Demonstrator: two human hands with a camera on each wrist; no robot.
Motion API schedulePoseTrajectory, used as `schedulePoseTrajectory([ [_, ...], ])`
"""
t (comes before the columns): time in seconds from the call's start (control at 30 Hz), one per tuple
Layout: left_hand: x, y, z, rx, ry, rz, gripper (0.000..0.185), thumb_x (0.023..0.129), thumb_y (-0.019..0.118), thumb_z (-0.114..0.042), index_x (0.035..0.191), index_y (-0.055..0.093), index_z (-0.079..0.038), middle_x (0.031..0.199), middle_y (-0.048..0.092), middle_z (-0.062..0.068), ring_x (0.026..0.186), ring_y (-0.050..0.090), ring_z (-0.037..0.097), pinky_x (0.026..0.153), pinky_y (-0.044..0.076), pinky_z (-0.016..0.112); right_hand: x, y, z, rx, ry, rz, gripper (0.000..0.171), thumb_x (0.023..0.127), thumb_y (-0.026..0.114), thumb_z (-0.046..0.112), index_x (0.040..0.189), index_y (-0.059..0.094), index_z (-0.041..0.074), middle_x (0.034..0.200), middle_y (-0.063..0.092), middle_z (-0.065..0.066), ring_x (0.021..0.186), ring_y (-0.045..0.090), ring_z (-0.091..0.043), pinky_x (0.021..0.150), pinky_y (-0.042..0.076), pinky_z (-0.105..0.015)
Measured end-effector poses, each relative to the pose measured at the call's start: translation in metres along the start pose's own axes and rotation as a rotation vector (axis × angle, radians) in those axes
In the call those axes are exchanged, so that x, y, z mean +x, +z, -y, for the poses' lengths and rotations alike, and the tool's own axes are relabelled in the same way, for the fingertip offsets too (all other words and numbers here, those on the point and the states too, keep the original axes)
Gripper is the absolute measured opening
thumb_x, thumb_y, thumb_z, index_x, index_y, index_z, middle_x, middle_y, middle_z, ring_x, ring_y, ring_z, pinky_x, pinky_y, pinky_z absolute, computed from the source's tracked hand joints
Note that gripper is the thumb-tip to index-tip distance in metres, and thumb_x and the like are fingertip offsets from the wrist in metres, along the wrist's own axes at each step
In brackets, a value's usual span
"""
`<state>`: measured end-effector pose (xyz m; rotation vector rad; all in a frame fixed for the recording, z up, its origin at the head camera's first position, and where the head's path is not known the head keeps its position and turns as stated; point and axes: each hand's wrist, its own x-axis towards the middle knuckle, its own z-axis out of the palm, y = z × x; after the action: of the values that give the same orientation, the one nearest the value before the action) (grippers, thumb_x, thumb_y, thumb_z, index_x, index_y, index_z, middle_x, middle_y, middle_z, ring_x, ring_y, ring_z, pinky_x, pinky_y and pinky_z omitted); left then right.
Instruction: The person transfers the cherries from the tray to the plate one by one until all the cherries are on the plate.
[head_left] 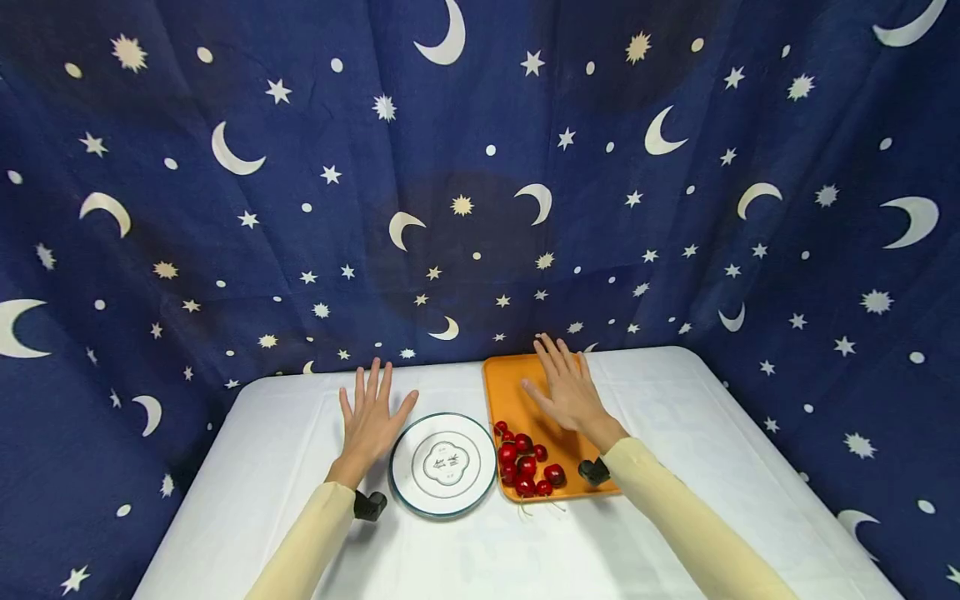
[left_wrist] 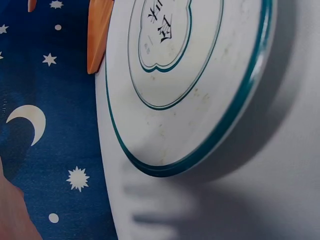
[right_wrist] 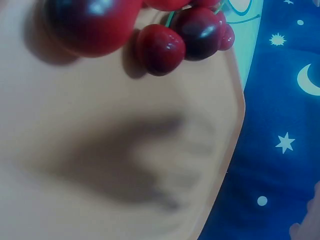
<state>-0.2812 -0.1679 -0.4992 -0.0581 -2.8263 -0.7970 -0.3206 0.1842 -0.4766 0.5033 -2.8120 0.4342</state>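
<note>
On white table (head_left: 675, 467), starry blue backdrop (head_left: 225, 250) behind.

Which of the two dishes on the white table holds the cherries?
The orange tray under the right hand holds them: red cherries are piled at its near left corner. The round white plate beside the left hand holds none.

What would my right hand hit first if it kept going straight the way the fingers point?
Probably the far rim of the orange tray, then the starry blue backdrop just behind it. The right hand is flat and open over the tray's far half, fingers aimed away from the cherries. Its height above the tray is unclear.
</note>
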Motion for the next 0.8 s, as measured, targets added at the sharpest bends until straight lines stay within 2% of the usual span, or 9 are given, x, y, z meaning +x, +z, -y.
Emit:
schedulePoseTrajectory([
  [0.13, 0.0, 0.004, 0.003, -0.003, 0.012, -0.002, 0.087, 0.1, 0.039, -0.07, 0.166, 0.014, -0.019, 0.176, 0.001, 0.004, 0.163, -0.006, 0.035, 0.124, -0.011, 0.065, 0.0, 0.001, 0.0, 0.017, -0.029, -0.001, 0.079, 0.103, 0.049, 0.052, 0.164, 0.021, 0.012, 0.174, 0.015, -0.01, 0.161, 0.014, -0.038, 0.126, 0.01, -0.065],
  [0.3, -0.001, 0.006, 0.004, -0.017, 0.023, -0.004, 0.086, 0.1, 0.043, -0.066, 0.165, 0.019, -0.016, 0.175, 0.01, 0.008, 0.162, 0.001, 0.039, 0.124, -0.004, 0.068, 0.003, 0.003, 0.0, 0.063, -0.087, 0.019, 0.074, 0.104, 0.053, 0.042, 0.162, 0.024, 0.007, 0.172, 0.019, -0.015, 0.159, 0.018, -0.041, 0.126, 0.015, -0.065],
  [0.5, -0.008, 0.01, 0.006, -0.006, 0.011, 0.046, 0.08, 0.1, 0.05, -0.054, 0.161, 0.028, -0.007, 0.171, 0.023, 0.015, 0.161, 0.01, 0.042, 0.125, 0.004, 0.069, 0.002, 0.006, 0.004, 0.089, -0.166, 0.046, 0.067, 0.103, 0.057, 0.034, 0.156, 0.036, 0.0, 0.165, 0.033, -0.022, 0.155, 0.027, -0.046, 0.122, 0.024, -0.067],
  [0.67, -0.017, 0.013, 0.006, -0.034, -0.004, 0.038, 0.073, 0.098, 0.058, -0.043, 0.152, 0.04, 0.001, 0.165, 0.034, 0.021, 0.157, 0.02, 0.046, 0.123, 0.015, 0.068, 0.0, 0.01, 0.005, 0.114, -0.204, 0.075, 0.057, 0.101, 0.061, 0.027, 0.149, 0.046, -0.002, 0.158, 0.043, -0.024, 0.149, 0.035, -0.047, 0.12, 0.028, -0.067],
  [0.8, -0.019, 0.016, 0.007, -0.085, -0.014, 0.021, 0.061, 0.097, 0.061, -0.037, 0.141, 0.05, 0.004, 0.151, 0.047, 0.024, 0.145, 0.038, 0.044, 0.116, 0.029, 0.064, 0.0, 0.013, 0.007, 0.139, -0.22, 0.125, 0.05, 0.102, 0.06, 0.027, 0.145, 0.052, 0.002, 0.154, 0.048, -0.021, 0.146, 0.04, -0.043, 0.119, 0.03, -0.065],
])
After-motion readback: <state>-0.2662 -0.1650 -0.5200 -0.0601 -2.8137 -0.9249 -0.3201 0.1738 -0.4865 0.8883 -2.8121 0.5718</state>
